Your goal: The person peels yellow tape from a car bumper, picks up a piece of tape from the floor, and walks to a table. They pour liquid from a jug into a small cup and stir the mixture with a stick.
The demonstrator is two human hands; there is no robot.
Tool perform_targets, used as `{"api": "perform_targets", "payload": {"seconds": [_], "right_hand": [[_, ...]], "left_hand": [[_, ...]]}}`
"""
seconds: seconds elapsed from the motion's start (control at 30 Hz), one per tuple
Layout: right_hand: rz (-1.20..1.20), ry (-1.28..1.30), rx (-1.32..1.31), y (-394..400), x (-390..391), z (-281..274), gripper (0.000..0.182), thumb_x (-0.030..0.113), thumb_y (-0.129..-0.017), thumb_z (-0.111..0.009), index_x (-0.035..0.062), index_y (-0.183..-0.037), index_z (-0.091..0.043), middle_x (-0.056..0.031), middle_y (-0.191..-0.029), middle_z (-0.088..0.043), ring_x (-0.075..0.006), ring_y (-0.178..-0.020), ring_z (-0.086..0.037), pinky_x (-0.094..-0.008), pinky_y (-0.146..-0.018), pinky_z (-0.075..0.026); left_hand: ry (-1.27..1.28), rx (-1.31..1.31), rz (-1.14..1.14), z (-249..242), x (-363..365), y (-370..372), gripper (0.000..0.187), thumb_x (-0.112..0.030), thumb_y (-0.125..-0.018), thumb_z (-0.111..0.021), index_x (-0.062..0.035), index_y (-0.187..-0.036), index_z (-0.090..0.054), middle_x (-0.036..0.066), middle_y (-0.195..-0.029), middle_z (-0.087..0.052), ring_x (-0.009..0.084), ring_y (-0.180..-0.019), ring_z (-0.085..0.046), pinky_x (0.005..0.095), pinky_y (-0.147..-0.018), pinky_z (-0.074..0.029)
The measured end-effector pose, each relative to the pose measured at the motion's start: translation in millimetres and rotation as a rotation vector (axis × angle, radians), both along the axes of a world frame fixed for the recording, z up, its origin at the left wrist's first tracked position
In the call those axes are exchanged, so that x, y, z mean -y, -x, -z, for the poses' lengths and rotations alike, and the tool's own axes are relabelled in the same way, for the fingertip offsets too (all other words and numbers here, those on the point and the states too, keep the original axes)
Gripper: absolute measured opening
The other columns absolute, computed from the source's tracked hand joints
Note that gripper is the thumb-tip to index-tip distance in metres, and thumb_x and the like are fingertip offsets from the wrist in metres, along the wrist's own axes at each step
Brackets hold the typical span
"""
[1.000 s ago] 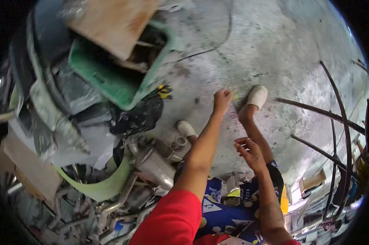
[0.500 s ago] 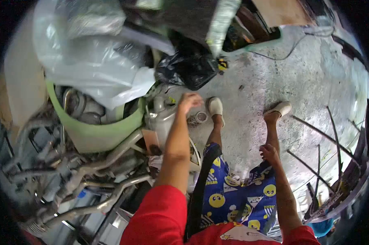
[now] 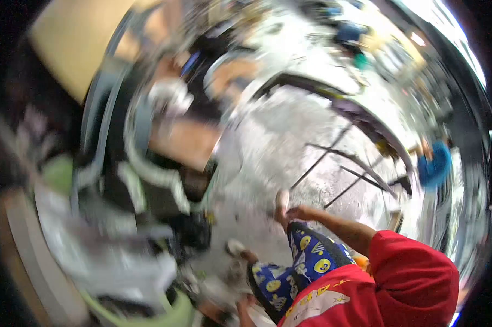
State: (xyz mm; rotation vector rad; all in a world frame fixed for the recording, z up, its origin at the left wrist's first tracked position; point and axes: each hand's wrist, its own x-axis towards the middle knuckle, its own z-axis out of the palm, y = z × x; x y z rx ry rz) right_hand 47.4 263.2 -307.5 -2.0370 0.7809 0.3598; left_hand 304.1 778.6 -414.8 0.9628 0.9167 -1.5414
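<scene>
My right hand [image 3: 297, 213] hangs in front of my blue patterned shorts [image 3: 319, 260], near the knee. Motion blurs its fingers, and no object shows in it. Low in the view, my left hand [image 3: 246, 306] is a smear beside the shorts' other leg, its fingers unreadable. Left of it lies a pale green curved panel [image 3: 176, 315] with whitish plastic sheeting [image 3: 148, 272] over it. A light shoe [image 3: 235, 247] is on the concrete floor [image 3: 251, 180].
Ahead, a long dark curved part [image 3: 360, 111] like a bumper rests with thin dark rods [image 3: 322, 163]. Someone in a blue top [image 3: 435, 166] is at the right. A black plastic bag [image 3: 194, 234] and blurred stacked parts, with a brown board [image 3: 185, 143], line the left.
My view has swung right, so the parts pile shifted left and down while the curved part came to the centre. My left hand is now low in the view, beside my leg.
</scene>
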Motion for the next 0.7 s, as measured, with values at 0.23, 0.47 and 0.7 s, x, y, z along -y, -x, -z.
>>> {"api": "perform_targets", "payload": {"seconds": [0.23,0.47,0.7], "right_hand": [[0.282,-0.180,-0.086,125.8,-108.9,-25.3,0.057,0.050,-0.101,-0.054,0.0081,-0.140,-0.058,-0.0223,-0.137,-0.062,-0.0405,-0.119,-0.063,-0.0472,-0.098,-0.053],[0.916,-0.309,0.026,301.5,-225.1,-104.3,0.092,0.078,-0.093,-0.045,0.0060,-0.150,-0.051,-0.0247,-0.152,-0.049,-0.0400,-0.141,-0.047,-0.0454,-0.118,-0.037],[1.395,-0.863,-0.328,492.8,-297.6,-159.8,0.093,0.084,-0.086,-0.050,0.0046,-0.132,-0.068,-0.0176,-0.143,-0.062,-0.0338,-0.125,-0.063,-0.0508,-0.101,-0.052]], "left_hand": [[-0.240,0.678,0.880,-134.0,109.5,-139.1,0.023,-0.024,-0.098,-0.063,-0.0015,-0.093,-0.066,0.014,-0.076,-0.067,0.0301,-0.067,-0.067,0.0450,-0.058,-0.055],[-0.218,0.774,1.291,-185.8,237.3,-47.5,0.023,-0.021,-0.098,-0.061,0.0019,-0.097,-0.066,0.016,-0.075,-0.067,0.0254,-0.062,-0.066,0.0410,-0.057,-0.057],[0.655,1.163,1.540,-211.9,443.3,142.1,0.021,-0.016,-0.100,-0.058,0.0018,-0.089,-0.062,0.010,-0.073,-0.067,0.0185,-0.054,-0.062,0.0322,-0.049,-0.047]]}}
